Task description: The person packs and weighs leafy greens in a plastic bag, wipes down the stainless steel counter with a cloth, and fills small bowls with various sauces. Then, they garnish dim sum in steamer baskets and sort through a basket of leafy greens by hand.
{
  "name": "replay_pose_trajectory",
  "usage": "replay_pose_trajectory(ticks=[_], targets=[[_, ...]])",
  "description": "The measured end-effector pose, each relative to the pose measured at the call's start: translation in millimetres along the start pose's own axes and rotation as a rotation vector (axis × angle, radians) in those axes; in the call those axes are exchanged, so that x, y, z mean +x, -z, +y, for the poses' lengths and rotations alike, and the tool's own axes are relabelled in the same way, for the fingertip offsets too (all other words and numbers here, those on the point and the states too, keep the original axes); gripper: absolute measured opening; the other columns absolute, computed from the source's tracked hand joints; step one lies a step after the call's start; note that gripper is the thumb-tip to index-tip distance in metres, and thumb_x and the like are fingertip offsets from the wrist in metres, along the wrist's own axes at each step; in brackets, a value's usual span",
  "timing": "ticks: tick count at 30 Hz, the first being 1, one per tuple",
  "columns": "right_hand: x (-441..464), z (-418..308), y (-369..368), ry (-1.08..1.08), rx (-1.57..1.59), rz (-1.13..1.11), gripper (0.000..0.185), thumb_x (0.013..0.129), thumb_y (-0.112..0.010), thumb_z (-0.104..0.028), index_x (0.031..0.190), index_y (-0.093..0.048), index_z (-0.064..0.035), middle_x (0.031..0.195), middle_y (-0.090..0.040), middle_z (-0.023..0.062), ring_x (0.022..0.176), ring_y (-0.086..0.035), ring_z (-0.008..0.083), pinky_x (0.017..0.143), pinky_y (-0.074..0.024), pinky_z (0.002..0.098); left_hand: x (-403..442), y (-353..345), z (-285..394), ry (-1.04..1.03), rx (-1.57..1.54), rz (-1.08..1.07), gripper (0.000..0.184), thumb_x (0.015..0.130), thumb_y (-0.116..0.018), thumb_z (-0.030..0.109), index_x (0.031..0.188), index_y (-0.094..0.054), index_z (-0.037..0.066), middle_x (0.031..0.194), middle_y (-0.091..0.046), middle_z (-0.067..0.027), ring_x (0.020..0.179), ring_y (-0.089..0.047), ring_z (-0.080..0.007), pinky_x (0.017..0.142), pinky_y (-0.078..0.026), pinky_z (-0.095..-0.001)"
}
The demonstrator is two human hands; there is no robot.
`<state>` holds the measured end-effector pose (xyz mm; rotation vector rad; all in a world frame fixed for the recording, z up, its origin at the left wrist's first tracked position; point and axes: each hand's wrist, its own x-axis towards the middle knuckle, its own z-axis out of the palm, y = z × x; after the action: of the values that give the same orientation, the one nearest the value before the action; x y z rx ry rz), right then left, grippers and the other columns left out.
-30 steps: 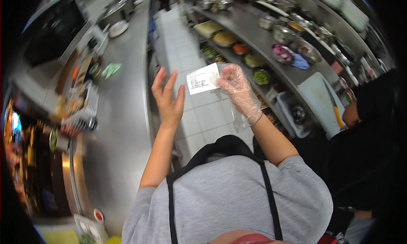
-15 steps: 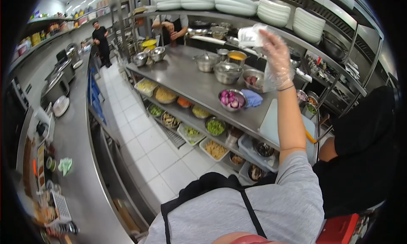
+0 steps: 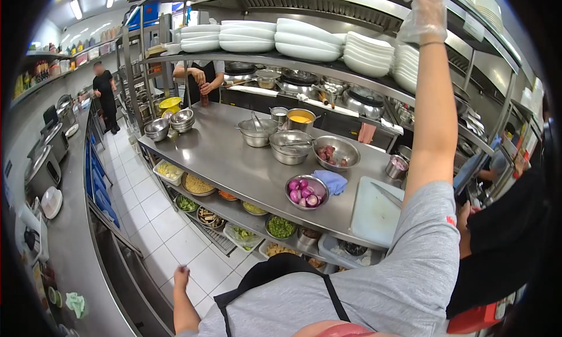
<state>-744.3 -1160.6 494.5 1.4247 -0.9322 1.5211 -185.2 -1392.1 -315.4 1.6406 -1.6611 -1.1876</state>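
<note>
My right hand (image 3: 426, 15), in a clear plastic glove, is raised high at the metal upper shelf (image 3: 328, 68). Its fingertips run up against the frame's top edge, and I cannot see whether the white printed slip is still in it. My left hand (image 3: 181, 276) is bare and low over the tiled floor, its fingers curled in, with nothing visible in them. Stacks of white plates (image 3: 369, 54) stand on the shelf, left of my raised forearm.
Below is a steel counter (image 3: 228, 161) with a bowl of purple onions (image 3: 307, 192), a blue cloth (image 3: 331, 182), a pale cutting board (image 3: 374, 214) and a knife (image 3: 386, 195). A person in black (image 3: 503, 237) is close at the right. Another person (image 3: 105, 97) stands far down the aisle.
My right hand has risen from over the aisle to the upper shelf. My left hand, earlier spread near the slip, is now low and curled. The view has tilted up towards the counter and shelf.
</note>
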Motion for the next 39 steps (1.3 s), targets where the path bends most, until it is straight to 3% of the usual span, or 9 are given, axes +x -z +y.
replay_pose_trajectory(ticks=[1, 3, 6, 8, 19, 24, 27, 34, 39], targets=[[16, 18, -5, -0.072, 0.014, 0.007, 0.03, 0.082, -0.053, -0.015, 0.11, -0.058, -0.0063, 0.09, -0.062, 0.0048, 0.068, -0.051, 0.01, 0.059, -0.0416, 0.022, 17, -12, 15, -0.176, -0.171, 0.117, 0.019, 0.081, -0.056, 0.015, 0.097, -0.057, 0.004, 0.07, -0.058, -0.0039, 0.056, -0.052, -0.0139, 0.047, -0.041, -0.0264], [52, 60, -3, -0.12, 0.043, 0.023, 0.032, 0.081, -0.054, -0.014, 0.112, -0.057, -0.0064, 0.092, -0.063, 0.0059, 0.07, -0.053, 0.0109, 0.061, -0.0423, 0.0219, 18, -29, 55, -0.16, -0.216, 0.14, 0.022, 0.08, -0.057, 0.013, 0.099, -0.058, 0.003, 0.073, -0.059, -0.005, 0.063, -0.053, -0.0141, 0.056, -0.044, -0.0278], [83, 205, 24, 0.617, -1.076, -0.058, 0.036, 0.078, -0.052, -0.007, 0.114, -0.057, -0.0058, 0.096, -0.063, 0.0086, 0.071, -0.059, 0.015, 0.06, -0.0474, 0.0262, -14, -69, 60, -0.088, -0.254, -0.014, 0.02, 0.081, -0.057, 0.015, 0.099, -0.06, 0.006, 0.075, -0.06, -0.0052, 0.073, -0.058, -0.0168, 0.061, -0.047, -0.0292], [43, 114, -7, -0.463, -0.205, -0.06, 0.037, 0.077, -0.054, -0.007, 0.114, -0.057, -0.0053, 0.091, -0.063, 0.0095, 0.061, -0.058, 0.0158, 0.054, -0.0473, 0.0284, -54, -88, 45, -0.019, 0.045, -0.211, 0.02, 0.083, -0.056, 0.02, 0.095, -0.062, 0.006, 0.082, -0.063, -0.01, 0.081, -0.061, -0.0217, 0.07, -0.049, -0.0344], [80, 142, 0, -0.213, -0.531, -0.167, 0.034, 0.08, -0.053, -0.015, 0.112, -0.059, -0.0067, 0.072, -0.062, 0.0089, 0.055, -0.055, 0.0163, 0.051, -0.0446, 0.0294, -80, -147, 26, 0.318, 0.179, -0.411, 0.021, 0.082, -0.057, 0.02, 0.095, -0.062, 0.005, 0.081, -0.063, -0.0097, 0.078, -0.06, -0.0207, 0.068, -0.048, -0.034], [53, 133, 2, -0.413, -0.268, -0.138, 0.036, 0.078, -0.056, -0.015, 0.113, -0.059, -0.0077, 0.083, -0.065, 0.0078, 0.064, -0.059, 0.0174, 0.059, -0.0477, 0.0301, -77, -150, 32, 0.325, 0.147, -0.386, 0.021, 0.081, -0.057, 0.02, 0.095, -0.062, 0.004, 0.081, -0.063, -0.0096, 0.077, -0.06, -0.0203, 0.068, -0.048, -0.0338], [55, 147, -1, 0.074, -0.512, 0.036, 0.036, 0.078, -0.056, -0.014, 0.113, -0.058, -0.0059, 0.09, -0.063, 0.0083, 0.067, -0.057, 0.0178, 0.062, -0.0479, 0.0307, -77, -151, 35, 0.334, 0.139, -0.373, 0.022, 0.081, -0.057, 0.02, 0.095, -0.062, 0.004, 0.08, -0.063, -0.0096, 0.077, -0.06, -0.0201, 0.067, -0.048, -0.0337], [51, 93, -12, -0.342, -0.196, 0.0, 0.035, 0.08, -0.054, -0.016, 0.113, -0.058, -0.0064, 0.097, -0.064, 0.0106, 0.092, -0.058, 0.0189, 0.082, -0.0442, 0.0304, -84, -157, 34, 0.375, 0.136, -0.359, 0.023, 0.08, -0.058, 0.02, 0.095, -0.062, 0.004, 0.08, -0.063, -0.0094, 0.075, -0.06, -0.0195, 0.066, -0.048, -0.0334], [68, 124, -3, 0.097, -0.785, 0.017, 0.029, 0.085, -0.046, -0.017, 0.109, -0.06, -0.0096, 0.102, -0.062, 0.013, 0.096, -0.058, 0.03, 0.085, -0.0455, 0.0351, -87, -156, 32, 0.405, 0.134, -0.343, 0.023, 0.08, -0.059, 0.021, 0.095, -0.062, 0.003, 0.08, -0.063, -0.0093, 0.074, -0.06, -0.0191, 0.066, -0.048, -0.0333]])
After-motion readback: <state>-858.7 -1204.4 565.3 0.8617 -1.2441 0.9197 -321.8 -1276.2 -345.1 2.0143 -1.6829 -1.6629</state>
